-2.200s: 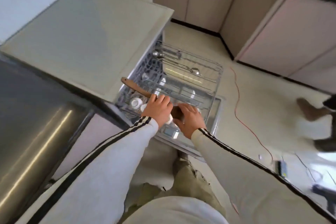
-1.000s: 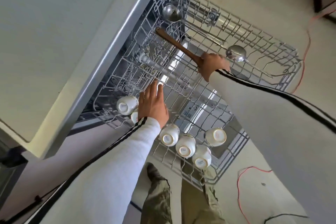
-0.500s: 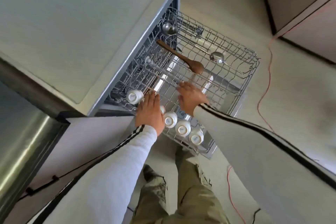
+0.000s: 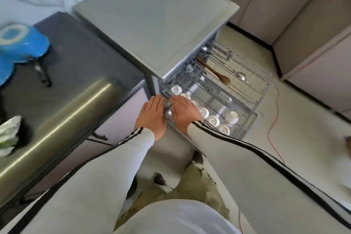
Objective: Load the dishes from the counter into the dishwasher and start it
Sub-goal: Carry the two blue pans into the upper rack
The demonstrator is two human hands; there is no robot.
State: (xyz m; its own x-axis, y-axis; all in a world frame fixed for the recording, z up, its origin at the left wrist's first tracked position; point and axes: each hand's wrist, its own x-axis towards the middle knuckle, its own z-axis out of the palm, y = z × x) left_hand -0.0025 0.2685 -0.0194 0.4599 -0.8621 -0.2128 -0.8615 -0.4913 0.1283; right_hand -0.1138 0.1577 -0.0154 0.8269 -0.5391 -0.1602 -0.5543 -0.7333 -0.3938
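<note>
The dishwasher's wire rack (image 4: pixel 260 93) stands pulled out under the grey dishwasher top (image 4: pixel 157 17). Several white cups (image 4: pixel 213 119) sit upside down along the rack's near side. A wooden spoon (image 4: pixel 214 73) lies across the rack, with a metal ladle (image 4: pixel 240 76) beside it. My left hand (image 4: pixel 152 114) lies flat with straight fingers at the rack's near left corner. My right hand (image 4: pixel 185 111) lies flat next to it, over the cups at the rack's front edge. Neither hand holds anything.
A steel counter (image 4: pixel 72 89) runs to the left, with a blue bowl-like thing (image 4: pixel 20 47) and a white cloth (image 4: pixel 9 135) on it. Beige cabinets (image 4: pixel 284 5) stand beyond. A red cable (image 4: pixel 273 119) trails over the floor right of the rack.
My right hand let go of the wooden spoon, which now lies in the rack, and came back beside my left hand at the rack's near edge. My head rose and pulled back.
</note>
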